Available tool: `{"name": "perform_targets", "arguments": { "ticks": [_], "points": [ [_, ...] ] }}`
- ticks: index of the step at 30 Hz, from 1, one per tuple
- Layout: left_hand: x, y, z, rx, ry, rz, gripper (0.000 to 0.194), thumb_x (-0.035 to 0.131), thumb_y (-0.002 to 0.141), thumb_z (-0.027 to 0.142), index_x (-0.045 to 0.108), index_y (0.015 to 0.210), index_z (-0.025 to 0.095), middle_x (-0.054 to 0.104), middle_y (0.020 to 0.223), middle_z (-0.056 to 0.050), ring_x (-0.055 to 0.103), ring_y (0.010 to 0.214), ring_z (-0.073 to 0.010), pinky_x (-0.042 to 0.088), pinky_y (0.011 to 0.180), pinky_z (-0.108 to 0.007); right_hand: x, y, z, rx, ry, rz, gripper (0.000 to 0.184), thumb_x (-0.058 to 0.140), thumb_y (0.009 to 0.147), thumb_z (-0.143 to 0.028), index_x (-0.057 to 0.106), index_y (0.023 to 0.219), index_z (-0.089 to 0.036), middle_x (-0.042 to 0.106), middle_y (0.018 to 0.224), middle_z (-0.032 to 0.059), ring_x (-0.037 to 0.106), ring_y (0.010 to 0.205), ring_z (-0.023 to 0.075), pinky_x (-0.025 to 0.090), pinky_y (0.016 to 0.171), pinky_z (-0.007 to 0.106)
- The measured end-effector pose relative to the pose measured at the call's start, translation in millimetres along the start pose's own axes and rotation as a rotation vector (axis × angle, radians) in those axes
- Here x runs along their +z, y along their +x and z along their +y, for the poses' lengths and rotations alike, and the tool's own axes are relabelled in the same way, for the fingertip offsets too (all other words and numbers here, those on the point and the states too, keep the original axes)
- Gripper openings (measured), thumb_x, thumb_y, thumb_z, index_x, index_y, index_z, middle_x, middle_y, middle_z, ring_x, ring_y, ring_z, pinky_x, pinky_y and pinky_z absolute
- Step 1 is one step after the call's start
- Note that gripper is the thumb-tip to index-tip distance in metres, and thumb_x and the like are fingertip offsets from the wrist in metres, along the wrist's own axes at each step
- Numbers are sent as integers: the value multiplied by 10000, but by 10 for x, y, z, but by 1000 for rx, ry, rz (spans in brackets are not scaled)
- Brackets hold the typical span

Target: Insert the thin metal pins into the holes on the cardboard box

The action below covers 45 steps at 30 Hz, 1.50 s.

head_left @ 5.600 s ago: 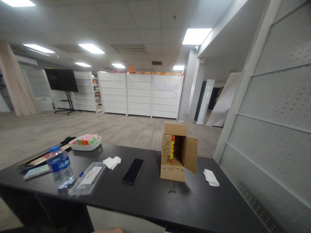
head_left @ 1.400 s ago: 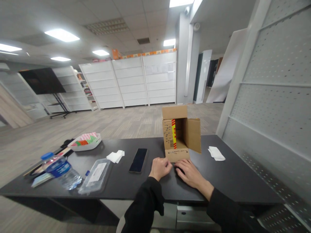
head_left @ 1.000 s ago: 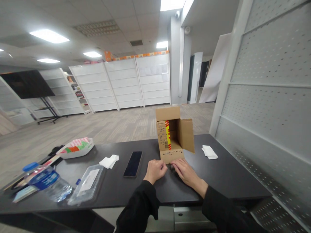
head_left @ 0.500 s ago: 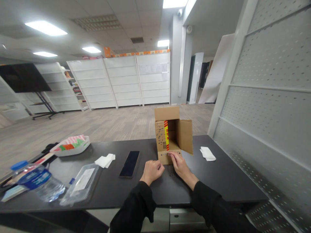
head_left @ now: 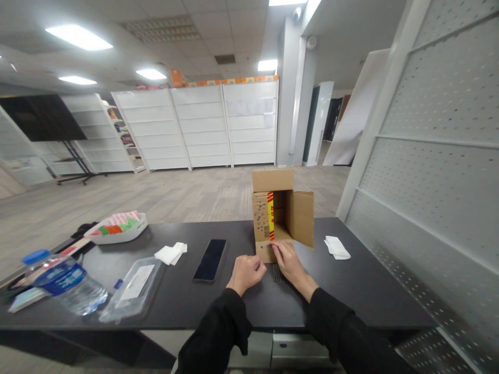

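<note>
An open cardboard box (head_left: 262, 215) with yellow-and-red tape lies on its side on the dark table, its mouth facing me. Its lower flap (head_left: 265, 254) hangs towards me, and small dark marks dot the left panel. At that flap, my right hand (head_left: 288, 261) is closed in a pinch on a thin, screw-like piece, mostly hidden by the fingers. My left hand (head_left: 245, 272) is curled closed just left of the flap; what it holds, if anything, is hidden. Several thin dark screws (head_left: 277, 272) lie in a row between my hands, below the flap.
Left of my hands lie a phone (head_left: 210, 259), folded white tissues (head_left: 170, 253), a clear plastic case (head_left: 132, 291), a water bottle (head_left: 66, 283) and a white basket (head_left: 117, 236). More tissue (head_left: 337, 248) lies right of the box. A perforated panel (head_left: 436, 171) stands along the right.
The whole view has shifted slightly, so everything sits a little further right. My right hand stays at the flap, its fingers slightly closer over the thin piece. My left hand keeps its curl.
</note>
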<state>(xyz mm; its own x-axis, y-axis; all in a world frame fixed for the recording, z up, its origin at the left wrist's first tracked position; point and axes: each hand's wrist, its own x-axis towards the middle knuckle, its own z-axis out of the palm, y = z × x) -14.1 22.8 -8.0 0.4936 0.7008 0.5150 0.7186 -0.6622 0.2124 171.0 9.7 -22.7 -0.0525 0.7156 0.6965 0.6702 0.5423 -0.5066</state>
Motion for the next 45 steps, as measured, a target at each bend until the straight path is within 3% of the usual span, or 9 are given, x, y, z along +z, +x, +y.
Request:
{"name": "perform_targets", "arguments": {
  "ticks": [22,35,45],
  "points": [
    [-28,11,18,-36,-33,-18,262,481,813,223,448,555,198,514,507,15,447,487,-108,225,551,-284,32,41,8,46,-286,-38,232,429,993,-272,653,974,-213,661,914,58,578,877,220,358,798,366],
    [-64,35,37,-15,-56,58,55,492,816,192,503,762,201,582,766,-24,546,745,-155,377,709,-269,37,51,-4,28,-320,-48,239,415,1003,-279,642,982,-209,651,882,55,568,846,222,347,777,356],
    [-12,20,14,-63,-39,-19,131,508,847,240,551,728,206,578,559,24,545,544,-128,333,608,-256,16,66,-46,16,-349,-36,213,437,982,-222,643,929,-209,656,872,57,573,832,220,346,762,351]
  ]
}}
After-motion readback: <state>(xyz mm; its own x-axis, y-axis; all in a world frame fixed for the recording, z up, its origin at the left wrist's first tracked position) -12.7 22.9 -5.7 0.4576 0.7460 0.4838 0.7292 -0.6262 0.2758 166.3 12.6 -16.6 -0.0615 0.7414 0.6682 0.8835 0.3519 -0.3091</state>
